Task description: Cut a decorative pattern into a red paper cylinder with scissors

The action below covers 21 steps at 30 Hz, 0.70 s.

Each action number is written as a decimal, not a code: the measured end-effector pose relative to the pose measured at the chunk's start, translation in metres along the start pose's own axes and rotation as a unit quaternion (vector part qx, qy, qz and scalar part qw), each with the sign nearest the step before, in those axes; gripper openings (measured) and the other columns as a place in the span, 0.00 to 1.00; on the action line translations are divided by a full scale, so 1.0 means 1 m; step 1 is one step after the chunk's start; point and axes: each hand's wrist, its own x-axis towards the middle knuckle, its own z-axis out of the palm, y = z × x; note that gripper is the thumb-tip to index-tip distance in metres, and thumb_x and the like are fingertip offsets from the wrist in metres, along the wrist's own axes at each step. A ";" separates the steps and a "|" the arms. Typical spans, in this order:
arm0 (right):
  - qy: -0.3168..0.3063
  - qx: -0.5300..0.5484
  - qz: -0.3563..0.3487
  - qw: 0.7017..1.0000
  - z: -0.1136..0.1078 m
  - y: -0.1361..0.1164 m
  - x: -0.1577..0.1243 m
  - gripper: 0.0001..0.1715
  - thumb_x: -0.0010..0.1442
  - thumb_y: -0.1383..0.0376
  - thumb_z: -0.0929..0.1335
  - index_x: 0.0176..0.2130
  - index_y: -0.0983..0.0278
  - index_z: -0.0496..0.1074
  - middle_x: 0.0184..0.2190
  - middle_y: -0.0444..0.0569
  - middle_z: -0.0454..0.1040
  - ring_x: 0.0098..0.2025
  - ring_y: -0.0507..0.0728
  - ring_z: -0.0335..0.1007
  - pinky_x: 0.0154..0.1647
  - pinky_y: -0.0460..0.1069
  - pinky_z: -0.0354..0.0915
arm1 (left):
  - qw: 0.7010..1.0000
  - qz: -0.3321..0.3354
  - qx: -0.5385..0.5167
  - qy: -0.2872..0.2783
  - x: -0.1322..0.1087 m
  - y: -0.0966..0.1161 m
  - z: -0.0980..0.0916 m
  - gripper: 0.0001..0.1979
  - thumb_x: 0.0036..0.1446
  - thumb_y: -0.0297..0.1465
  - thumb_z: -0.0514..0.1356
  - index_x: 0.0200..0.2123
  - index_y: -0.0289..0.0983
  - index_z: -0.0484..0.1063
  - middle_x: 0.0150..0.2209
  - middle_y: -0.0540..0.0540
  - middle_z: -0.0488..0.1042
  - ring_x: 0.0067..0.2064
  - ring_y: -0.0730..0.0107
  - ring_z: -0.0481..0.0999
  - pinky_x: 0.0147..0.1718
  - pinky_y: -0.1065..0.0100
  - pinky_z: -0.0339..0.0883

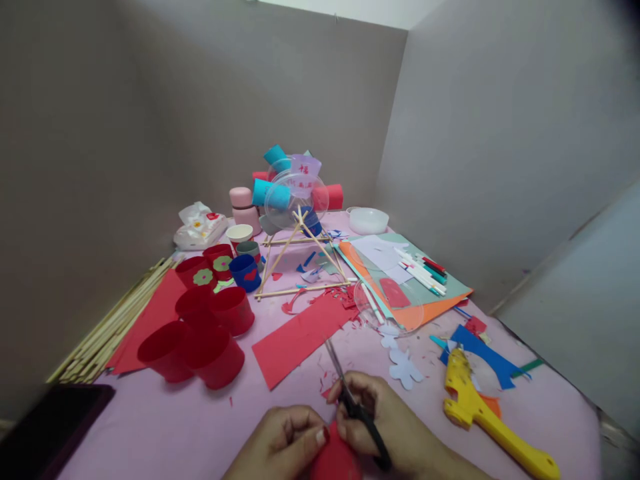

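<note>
My left hand (287,440) pinches a red paper piece (336,461) closest to me. My right hand (385,423) is closed around the scissors (350,393), just beside it. One yellow glue gun (480,413) lies right. Beyond are two white flower cutouts (404,368), one red strip (300,333), four plain red cups (215,360) and, farthest, one cup wheel (295,193).
</note>
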 end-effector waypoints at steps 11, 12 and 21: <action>0.179 0.202 -0.086 0.959 -0.013 0.014 0.008 0.17 0.49 0.65 0.73 0.39 0.62 0.66 0.20 0.36 0.68 0.20 0.46 0.58 0.21 0.41 0.54 | 0.993 0.034 -0.108 -0.012 0.005 0.001 0.001 0.14 0.54 0.41 0.62 0.34 0.36 0.78 0.25 0.48 0.77 0.29 0.67 0.73 0.33 0.67 0.64; 0.186 0.201 -0.091 0.957 -0.013 0.014 0.008 0.18 0.49 0.64 0.73 0.39 0.62 0.66 0.20 0.36 0.68 0.20 0.46 0.59 0.21 0.41 0.54 | 0.992 0.035 -0.123 -0.014 0.006 0.001 0.000 0.14 0.55 0.41 0.62 0.36 0.36 0.78 0.28 0.47 0.78 0.31 0.67 0.74 0.36 0.66 0.64; 0.219 0.156 -0.114 0.956 -0.007 0.009 0.008 0.23 0.47 0.58 0.75 0.39 0.62 0.65 0.21 0.36 0.66 0.21 0.47 0.59 0.21 0.41 0.55 | 0.992 0.068 -0.109 0.003 0.000 -0.008 -0.002 0.43 0.37 0.52 0.68 0.57 0.48 0.63 0.60 0.44 0.66 0.65 0.50 0.55 0.60 0.55 0.52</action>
